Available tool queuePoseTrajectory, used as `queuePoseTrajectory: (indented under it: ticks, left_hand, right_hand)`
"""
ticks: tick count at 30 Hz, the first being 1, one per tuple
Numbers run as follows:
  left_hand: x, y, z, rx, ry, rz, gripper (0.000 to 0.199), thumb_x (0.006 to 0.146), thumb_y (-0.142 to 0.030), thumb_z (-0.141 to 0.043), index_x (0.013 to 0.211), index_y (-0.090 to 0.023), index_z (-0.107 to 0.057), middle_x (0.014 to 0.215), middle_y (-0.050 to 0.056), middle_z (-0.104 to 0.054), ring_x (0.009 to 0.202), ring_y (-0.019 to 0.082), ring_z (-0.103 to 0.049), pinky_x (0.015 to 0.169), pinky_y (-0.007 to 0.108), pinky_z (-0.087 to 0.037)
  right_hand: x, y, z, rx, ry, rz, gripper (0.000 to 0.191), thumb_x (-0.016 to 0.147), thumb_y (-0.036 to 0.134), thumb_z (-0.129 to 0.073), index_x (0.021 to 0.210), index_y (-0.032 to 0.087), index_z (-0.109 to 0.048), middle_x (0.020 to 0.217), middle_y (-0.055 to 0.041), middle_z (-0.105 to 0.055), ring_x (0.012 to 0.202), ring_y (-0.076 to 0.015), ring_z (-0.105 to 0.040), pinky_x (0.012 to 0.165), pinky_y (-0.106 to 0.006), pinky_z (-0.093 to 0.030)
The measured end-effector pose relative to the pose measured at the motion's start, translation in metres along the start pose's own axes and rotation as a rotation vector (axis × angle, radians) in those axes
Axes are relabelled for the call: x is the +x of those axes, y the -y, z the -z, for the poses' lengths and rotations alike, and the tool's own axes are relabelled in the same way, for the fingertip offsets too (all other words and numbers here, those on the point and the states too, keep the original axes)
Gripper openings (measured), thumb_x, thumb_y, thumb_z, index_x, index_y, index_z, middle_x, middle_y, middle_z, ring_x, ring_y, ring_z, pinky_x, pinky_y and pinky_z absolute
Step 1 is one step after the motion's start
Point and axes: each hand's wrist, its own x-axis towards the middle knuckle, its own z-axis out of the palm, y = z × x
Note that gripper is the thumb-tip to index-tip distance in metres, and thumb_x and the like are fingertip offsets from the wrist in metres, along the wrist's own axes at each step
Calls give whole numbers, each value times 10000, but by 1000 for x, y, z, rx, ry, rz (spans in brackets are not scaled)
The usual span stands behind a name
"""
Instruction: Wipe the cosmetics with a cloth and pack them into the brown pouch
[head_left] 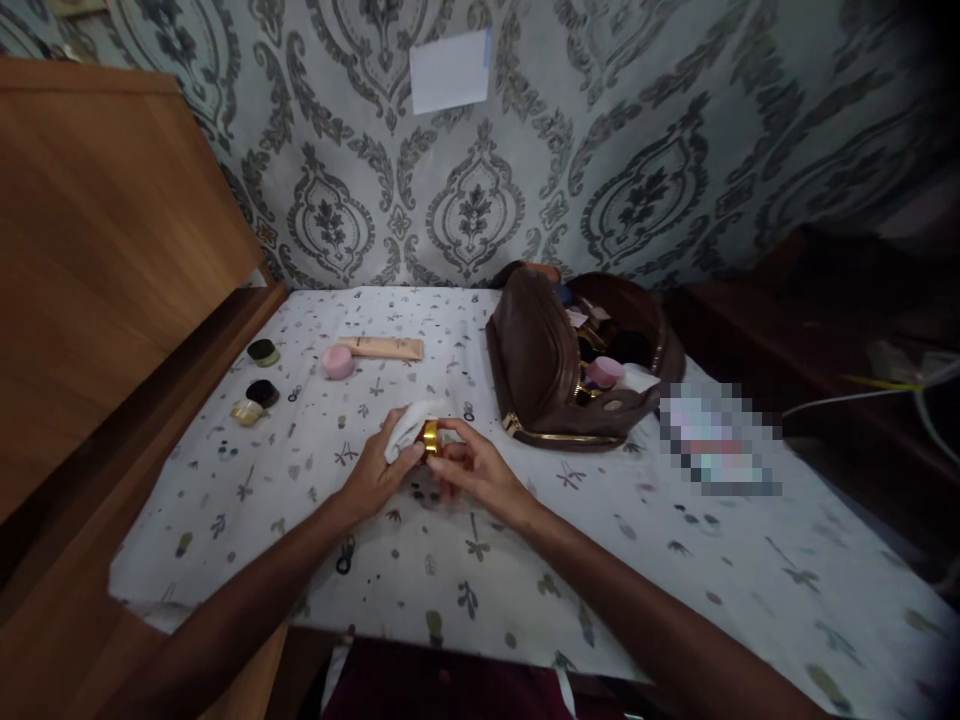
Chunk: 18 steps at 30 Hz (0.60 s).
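Along the peach tube (386, 348), faint dark lettering, too small to read. Over the packet (720, 440) at the far right of the desk (495, 590), a patch of coarse squares, hiding any print. Up against the patterned backdrop (472, 205), a pale sheet (450, 72), too dim for reading.

In the left hand (379, 468), a folded white cloth (409, 430), pinched between thumb and bent fingers and bunched close against the gold-coloured piece (431, 438). In the right hand (472, 470), that same small shiny piece, gripped from the right by fingers curled inward, forefinger arched over the top, thumb beneath, the remaining fingers folded below. Both sets of fingers closed in rather than spread, nearly meeting around the piece.

Gold-coloured piece held above the middle of the desk, left of the open brown bag (532, 350) and nearer the wearer than the peach tube. Gold band seen edge-on, upright to the eye, suggesting a short axis running roughly left to right; impossible to tell which end faces which way. Peach tube lying flat, long axis running left to right, left end just beside the round pink jar (337, 362). Farther left, a green jar with a dark top (263, 352).
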Motion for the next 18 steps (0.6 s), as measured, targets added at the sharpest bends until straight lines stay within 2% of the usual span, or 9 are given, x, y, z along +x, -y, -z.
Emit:
queuePoseTrajectory:
  ticks: [2, 6, 8, 11, 13, 15, 18]
  left_hand:
    - [1, 0, 0, -30, 4, 10, 386, 987, -482, -438, 1197, -170, -528, 942, 26, -601, 861, 173, -568, 804, 277, -469]
    - [1, -1, 0, -36, 0, 62, 389, 981, -519, -413, 1046, -169, -570, 840, 4, -582, 766, 154, -541, 723, 249, -451]
    - [1, -4, 1, 8, -41, 110, 392, 975, -524, -420, 963, -167, -581, 757, -15, -562, 689, 139, -510, 665, 238, -430]
    - [0, -7, 2, 107, -108, 142, 397, 980, -506, -417, 905, -160, -598, 676, -31, -536, 622, 125, -481, 626, 233, -415]
    - [-1, -8, 2, 178, -93, 90, 398, 986, -483, -415, 1034, -148, -624, 787, 6, -617, 722, 150, -562, 710, 252, -464]
    - [-2, -6, -1, 273, -32, 4, 453, 968, -485, -462, 1258, -161, -586, 1053, 77, -662, 961, 209, -620, 863, 312, -493]
    - [-6, 0, -8, 409, 66, -97, 613, 925, -517, -547, 1461, -233, -456, 1356, 138, -536, 1244, 286, -538, 974, 394, -488]
  right_hand:
    - [0, -2, -1, -35, -35, 59, 585, 742, 513, -775, 1195, 240, -524, 740, 51, -629, 545, -101, -593, 461, -199, -450]
    - [0, -4, -5, -97, -93, 151, 472, 756, 471, -774, 1117, 217, -609, 956, -25, -669, 789, -143, -636, 555, -215, -496]
    - [0, -4, -5, -81, -92, 129, 438, 753, 480, -777, 1062, 205, -632, 947, -30, -668, 819, -157, -633, 589, -234, -519]
    - [2, -4, -5, 21, -106, 78, 473, 696, 518, -811, 1001, 200, -640, 860, -13, -668, 739, -151, -627, 586, -253, -531]
    - [4, -4, -3, 112, -152, 41, 508, 655, 554, -827, 954, 189, -640, 797, -7, -680, 669, -141, -629, 574, -254, -525]
    - [6, -4, -1, 205, -213, 7, 508, 642, 591, -820, 872, 177, -637, 702, 3, -674, 593, -128, -624, 542, -236, -499]
    - [8, -3, 3, 306, -225, -52, 509, 670, 648, -764, 725, 162, -626, 578, 6, -634, 494, -109, -587, 456, -203, -435]
